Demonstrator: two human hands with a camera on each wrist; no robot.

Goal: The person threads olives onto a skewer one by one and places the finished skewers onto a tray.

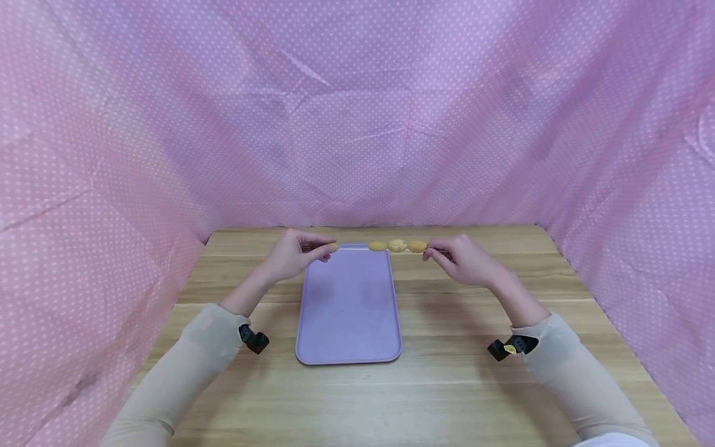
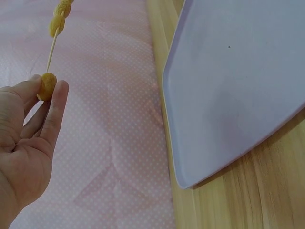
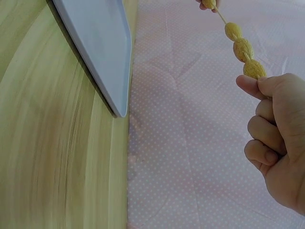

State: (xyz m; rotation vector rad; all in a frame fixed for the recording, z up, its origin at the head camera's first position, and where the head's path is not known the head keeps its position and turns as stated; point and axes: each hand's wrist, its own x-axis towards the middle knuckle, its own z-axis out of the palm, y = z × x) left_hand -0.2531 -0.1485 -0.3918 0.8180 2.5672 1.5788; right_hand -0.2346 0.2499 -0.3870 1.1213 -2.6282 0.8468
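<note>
A thin pale skewer (image 1: pixel 353 249) runs level between the two hands, above the far end of a purple tray (image 1: pixel 349 310). Three yellow oval balls (image 1: pixel 397 246), perhaps fried food, sit threaded on its right part. My left hand (image 1: pixel 296 253) pinches another yellow ball (image 2: pixel 46 87) between thumb and fingers at the skewer's left tip; whether the tip has entered it I cannot tell. With thumb and forefinger my right hand (image 1: pixel 466 261) grips the skewer's other end, close behind the rightmost ball (image 3: pixel 254 69). Its other fingers are curled in.
The purple tray lies flat on a wood-grain table (image 1: pixel 458 385), left of the middle, with its raised rim showing. Pink dotted cloth (image 1: pixel 357 124) hangs round the back and both sides. Each wrist wears a black strap with a small camera (image 1: pixel 254 339).
</note>
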